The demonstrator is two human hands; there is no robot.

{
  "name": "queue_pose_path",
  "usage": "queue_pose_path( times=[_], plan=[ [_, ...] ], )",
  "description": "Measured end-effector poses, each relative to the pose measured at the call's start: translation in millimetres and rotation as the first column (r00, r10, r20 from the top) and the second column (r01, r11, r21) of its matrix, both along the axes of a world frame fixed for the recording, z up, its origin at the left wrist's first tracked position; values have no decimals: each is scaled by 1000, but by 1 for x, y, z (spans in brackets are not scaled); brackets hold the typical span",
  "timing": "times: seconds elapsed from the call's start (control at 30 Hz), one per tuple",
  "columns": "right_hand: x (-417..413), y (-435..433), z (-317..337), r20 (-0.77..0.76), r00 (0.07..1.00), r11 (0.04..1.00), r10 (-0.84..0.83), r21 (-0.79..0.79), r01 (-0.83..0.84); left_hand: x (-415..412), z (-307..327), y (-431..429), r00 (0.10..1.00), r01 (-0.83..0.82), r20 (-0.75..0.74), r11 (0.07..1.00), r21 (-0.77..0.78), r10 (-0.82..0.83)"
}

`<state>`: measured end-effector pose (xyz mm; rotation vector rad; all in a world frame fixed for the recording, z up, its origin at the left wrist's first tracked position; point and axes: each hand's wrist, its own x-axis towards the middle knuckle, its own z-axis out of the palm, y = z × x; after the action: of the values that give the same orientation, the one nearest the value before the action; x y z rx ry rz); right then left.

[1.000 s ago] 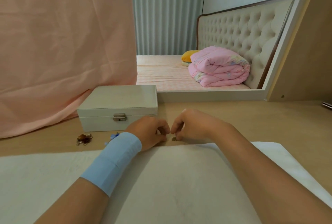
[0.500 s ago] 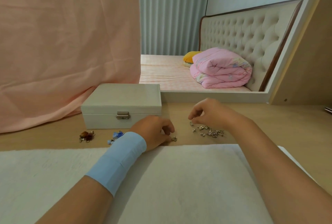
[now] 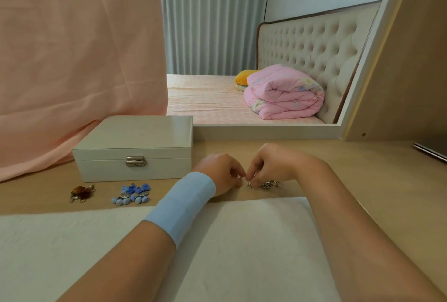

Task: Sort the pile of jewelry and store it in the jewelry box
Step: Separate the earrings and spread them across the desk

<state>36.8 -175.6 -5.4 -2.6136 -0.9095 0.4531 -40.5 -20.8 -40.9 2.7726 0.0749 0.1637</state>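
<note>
A white jewelry box [image 3: 135,147] with a metal clasp stands closed on the wooden desk. In front of it lie a small brown jewelry cluster [image 3: 81,192] and a group of blue bead pieces [image 3: 132,194]. A heap of small silver pieces [image 3: 264,184] lies to the right of the box. My left hand [image 3: 221,174], with a blue wristband, has its fingers curled at the left edge of the silver heap. My right hand [image 3: 268,165] hovers over the heap with fingertips pinched together, meeting the left fingertips. What either hand holds is too small to see.
A white cloth mat [image 3: 242,248] covers the near desk under my forearms. A peach fabric [image 3: 72,59] hangs behind the box. A mirror [image 3: 242,59] stands at the back of the desk. A dark flat object [image 3: 433,150] lies at the right edge.
My right hand came back down from the raised position to the silver heap, meeting my left fingertips. The view shifted, so the box and sorted piles appear further left.
</note>
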Motion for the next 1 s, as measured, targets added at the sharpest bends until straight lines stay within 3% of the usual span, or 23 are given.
queue_pose_path(
  times=[0.2,0.47,0.6,0.77,1.0],
  plan=[
    [3,0,-9,-4,1000,999,-8,42,8,1,-5,6,999,-27,27,983,-184,32],
    [8,-4,-8,-45,998,967,-32,251,42,-7,-2,20,1000,19,29,889,-457,-6],
    [6,-2,-9,-17,999,972,-47,228,49,-9,-1,22,1000,4,-7,907,-422,-7],
    [1,8,-14,29,998,974,-51,223,43,-10,1,22,995,23,-87,977,-210,-42],
    [-10,21,-18,120,993,978,2,207,-27,-11,4,19,995,29,-91,990,-137,-41]
  ],
)
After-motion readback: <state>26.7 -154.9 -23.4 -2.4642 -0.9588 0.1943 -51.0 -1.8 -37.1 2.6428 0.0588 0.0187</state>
